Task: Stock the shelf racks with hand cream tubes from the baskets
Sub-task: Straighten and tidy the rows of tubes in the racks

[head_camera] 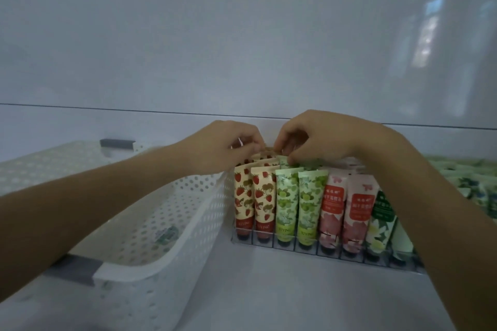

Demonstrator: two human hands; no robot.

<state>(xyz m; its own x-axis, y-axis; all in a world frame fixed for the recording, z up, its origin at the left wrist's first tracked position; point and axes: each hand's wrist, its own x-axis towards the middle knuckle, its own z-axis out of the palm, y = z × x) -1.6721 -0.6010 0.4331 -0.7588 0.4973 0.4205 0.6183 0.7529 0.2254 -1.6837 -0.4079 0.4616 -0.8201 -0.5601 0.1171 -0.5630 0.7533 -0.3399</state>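
White basket (150,266) nearest; left hand (223,148), right hand (322,137) pinch tubes (267,158).

We are looking at a shop display, it seems — a clear divided rack (295,246) is holding hand cream tubes (285,201) sorted by design on a white shelf (269,293), a perforated basket (161,223) sitting beside it.

Left hand (223,148), right hand (322,137): both bare. Left forearm (94,196), right forearm (430,209): uncovered out to the frame edges.
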